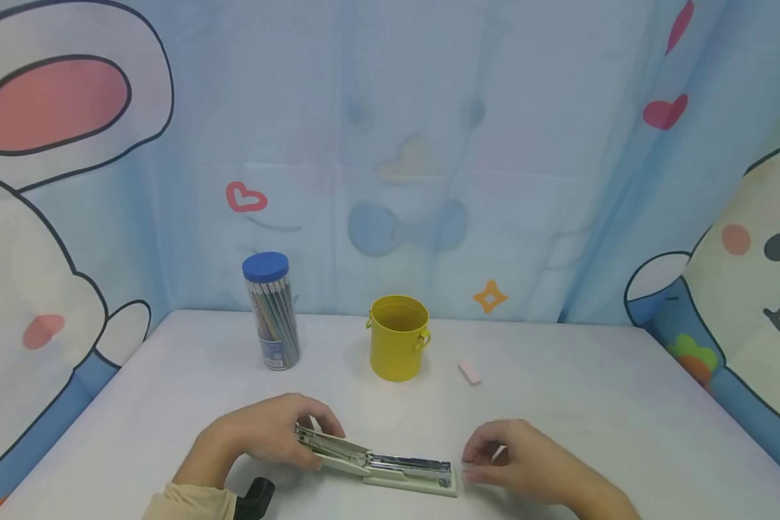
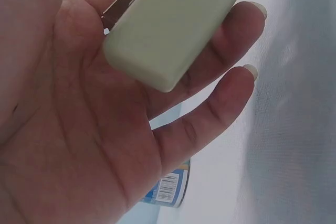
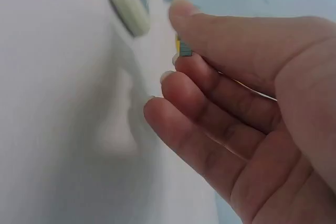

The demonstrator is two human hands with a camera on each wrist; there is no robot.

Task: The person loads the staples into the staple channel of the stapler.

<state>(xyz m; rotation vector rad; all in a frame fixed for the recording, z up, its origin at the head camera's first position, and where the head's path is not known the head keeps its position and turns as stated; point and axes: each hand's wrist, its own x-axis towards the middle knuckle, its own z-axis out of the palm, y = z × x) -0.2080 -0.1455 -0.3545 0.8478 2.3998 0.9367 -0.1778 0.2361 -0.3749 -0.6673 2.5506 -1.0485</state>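
A pale green stapler (image 1: 409, 479) lies folded wide open, its metal staple channel facing up. My left hand (image 1: 276, 430) grips the raised arm at the left, the thumb on the near side and fingers on the far side. In the left wrist view, the stapler's smooth rounded end (image 2: 163, 30) rests against the fingers. Just beyond the stapler's right end, my right hand (image 1: 526, 462) pinches a short strip of staples (image 3: 185, 48) between thumb and index finger. The other right fingers curl loosely below it.
Behind the stapler stands a yellow bucket (image 1: 396, 354) with small side handles. To its left is a clear tub of pencils (image 1: 273, 310) with a blue lid, and to its right a small pink eraser (image 1: 470, 373). A printed curtain (image 1: 526, 217) hangs at the table's back edge.
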